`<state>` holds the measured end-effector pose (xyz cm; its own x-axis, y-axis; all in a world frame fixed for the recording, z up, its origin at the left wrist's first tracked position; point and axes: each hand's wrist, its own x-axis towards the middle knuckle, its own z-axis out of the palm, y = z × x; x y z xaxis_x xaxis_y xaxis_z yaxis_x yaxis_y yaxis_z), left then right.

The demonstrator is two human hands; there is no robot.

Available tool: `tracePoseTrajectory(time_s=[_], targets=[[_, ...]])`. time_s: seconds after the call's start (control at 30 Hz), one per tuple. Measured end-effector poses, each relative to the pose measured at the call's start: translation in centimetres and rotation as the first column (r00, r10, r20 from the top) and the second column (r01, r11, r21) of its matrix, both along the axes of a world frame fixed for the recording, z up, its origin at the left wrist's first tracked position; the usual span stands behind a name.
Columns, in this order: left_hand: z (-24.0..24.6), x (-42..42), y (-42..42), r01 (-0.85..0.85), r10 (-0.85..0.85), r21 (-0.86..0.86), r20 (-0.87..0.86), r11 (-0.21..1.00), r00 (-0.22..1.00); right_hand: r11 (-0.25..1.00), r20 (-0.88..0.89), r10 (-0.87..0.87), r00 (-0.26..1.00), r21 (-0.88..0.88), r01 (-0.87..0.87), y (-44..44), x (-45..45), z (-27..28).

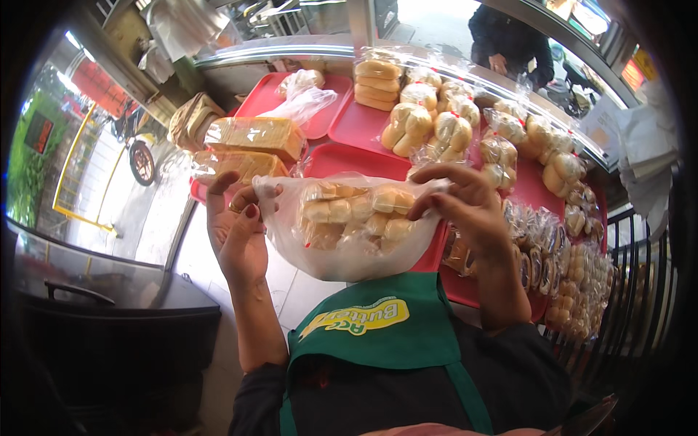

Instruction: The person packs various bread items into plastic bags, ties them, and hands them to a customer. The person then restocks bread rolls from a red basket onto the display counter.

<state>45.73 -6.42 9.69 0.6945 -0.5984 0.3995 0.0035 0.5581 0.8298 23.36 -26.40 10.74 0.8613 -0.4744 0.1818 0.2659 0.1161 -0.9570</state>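
A whitish translucent plastic bag [349,261] hangs open in front of my green apron. Inside it lie several packs of bread rolls [332,211] in clear wrapping. My left hand [240,218] pinches the bag's upper left corner between thumb and fingers. At the upper right corner, my right hand [463,201] grips the plastic with bent fingers. Just beyond the bag, red trays [349,158] hold wrapped bread; two wrapped loaves [253,136] lie close behind my left hand.
Bagged round rolls [406,128] and a pack of long buns [377,82] stand along the window. Packaged pastries [537,256] fill the trays at right, near a black metal rack [649,272]. A person [510,43] stands outside the glass. A black cabinet [120,327] is at left.
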Motion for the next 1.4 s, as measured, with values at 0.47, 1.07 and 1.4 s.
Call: tracePoseTrajectory(time_s=[0.47,1.07,1.4], targets=[[-2.0,-0.9,-2.2,0.170,-0.164,0.090,-0.068,0.981,0.984,0.579,-0.135,-0.439,0.888,-0.799,0.165,-0.6,-1.9,1.7],[-2.9,-3.3,-3.7,0.256,-0.240,0.139,-0.125,0.957,0.963,0.628,0.896,0.368,0.247,-0.044,-0.777,7.6,-1.1,8.3],[-3.6,-3.8,-4.1,0.210,-0.196,0.140,-0.105,0.968,0.975,0.578,0.953,0.292,0.076,-0.113,-0.808,7.3,-0.8,7.6]])
